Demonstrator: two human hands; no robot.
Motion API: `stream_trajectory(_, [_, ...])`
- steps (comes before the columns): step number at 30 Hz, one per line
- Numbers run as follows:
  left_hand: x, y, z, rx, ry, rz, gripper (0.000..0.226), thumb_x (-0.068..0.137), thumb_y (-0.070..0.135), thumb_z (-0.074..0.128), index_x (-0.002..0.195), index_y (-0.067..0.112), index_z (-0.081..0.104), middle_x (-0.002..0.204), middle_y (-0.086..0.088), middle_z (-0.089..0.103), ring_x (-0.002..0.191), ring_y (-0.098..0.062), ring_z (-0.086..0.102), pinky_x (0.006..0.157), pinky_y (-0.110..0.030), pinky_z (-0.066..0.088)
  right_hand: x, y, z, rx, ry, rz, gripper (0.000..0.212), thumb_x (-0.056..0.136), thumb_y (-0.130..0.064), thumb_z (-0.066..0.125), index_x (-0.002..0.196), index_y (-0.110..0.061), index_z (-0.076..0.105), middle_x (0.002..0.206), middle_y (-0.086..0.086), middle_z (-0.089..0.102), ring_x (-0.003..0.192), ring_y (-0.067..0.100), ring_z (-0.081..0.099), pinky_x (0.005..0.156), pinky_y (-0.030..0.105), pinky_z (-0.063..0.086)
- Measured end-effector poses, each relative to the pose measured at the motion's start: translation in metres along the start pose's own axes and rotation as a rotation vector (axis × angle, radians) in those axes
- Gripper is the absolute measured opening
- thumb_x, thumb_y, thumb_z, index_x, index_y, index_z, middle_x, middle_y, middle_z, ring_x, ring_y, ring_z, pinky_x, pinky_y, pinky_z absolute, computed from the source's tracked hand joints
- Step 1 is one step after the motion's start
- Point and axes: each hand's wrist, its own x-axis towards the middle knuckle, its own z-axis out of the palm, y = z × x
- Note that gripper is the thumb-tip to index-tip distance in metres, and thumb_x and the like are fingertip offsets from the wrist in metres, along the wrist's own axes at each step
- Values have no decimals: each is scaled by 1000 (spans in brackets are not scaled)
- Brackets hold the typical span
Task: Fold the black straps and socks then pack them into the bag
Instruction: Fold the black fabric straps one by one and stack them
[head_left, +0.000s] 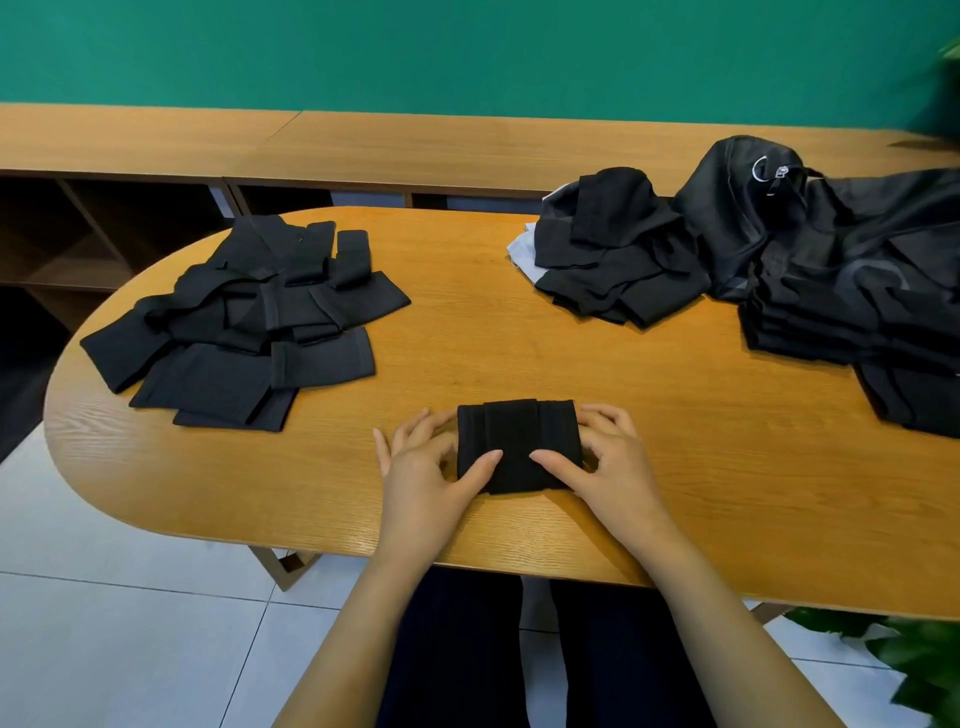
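On the wooden surface (519, 338), at about 10 o'clock, lies a loose pile of black straps and socks (244, 322), flat pieces overlapping at many angles. At 6 o'clock, close to the near edge, sits a folded black piece (519, 441), a compact rectangle with a narrower layer folded over its top.

The left hand (431, 467) meets it from 9 o'clock. Its grip is closed lightly on the piece, with the thumb laid across the top face and the fingers against the left edge. The right hand (608, 457) comes in from 3 o'clock in the same way, its thumb on top pointing toward the other thumb and its curled fingers hugging the right edge. The two thumb tips are near each other but apart.

At 1 o'clock stands a stack of folded black pieces (613, 260), with a pale grey cloth (522, 249) showing under its left side. Just beside it, from 2 to 3 o'clock, slumps the black mesh bag (831, 249), a metal ring (761, 169) near its top and dark folded layers visible inside. A green plant (914, 660) shows at 4 o'clock, below the surface.
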Motion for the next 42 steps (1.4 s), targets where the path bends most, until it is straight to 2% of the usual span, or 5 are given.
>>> stream_trajectory(5, [-1, -3, 3, 80, 35, -14, 58, 80, 45, 72, 130, 30, 48, 133, 10, 51, 136, -12, 34, 120, -45, -7, -1, -3, 1, -62, 22, 81, 60, 77, -58, 67, 128, -31, 48, 128, -14, 42, 132, 10, 29, 108, 36, 37])
stream_trajectory(10, [0, -3, 4, 177, -8, 58, 41, 84, 56, 58, 120, 37, 64, 147, 10, 42, 144, -14, 21, 118, -52, -10, 0, 0, 3, -254, -14, -35, 55, 87, -59, 53, 138, -38, 50, 156, -13, 27, 145, 17, 9, 113, 38, 19])
stream_trajectory(16, [-1, -1, 0, 292, -180, 78, 84, 61, 92, 39, 128, 45, 57, 157, 16, 24, 148, -12, 0, 113, -54, -23, 0, 2, 3, -317, 2, 83, 44, 96, -48, 45, 138, -34, 53, 153, -11, 36, 144, 21, 15, 115, 41, 19])
stream_trajectory(35, [11, 27, 31, 445, -236, 83, 92, 71, 89, 3, 134, 43, 52, 157, 11, 27, 149, -16, 2, 111, -54, -24, -34, 1, -26, -524, -153, -296, 69, 99, -61, 11, 114, -31, 71, 151, -13, 41, 142, 10, 29, 118, 38, 6])
stream_trajectory(42, [21, 49, 64, 370, -279, 71, 94, 72, 84, -5, 153, 40, 13, 162, 8, 10, 149, -14, -7, 111, -50, -25, -31, 36, -70, -632, -3, -60, 97, 91, -68, -11, 136, -13, 55, 161, -13, 11, 149, 14, 10, 119, 36, -1])
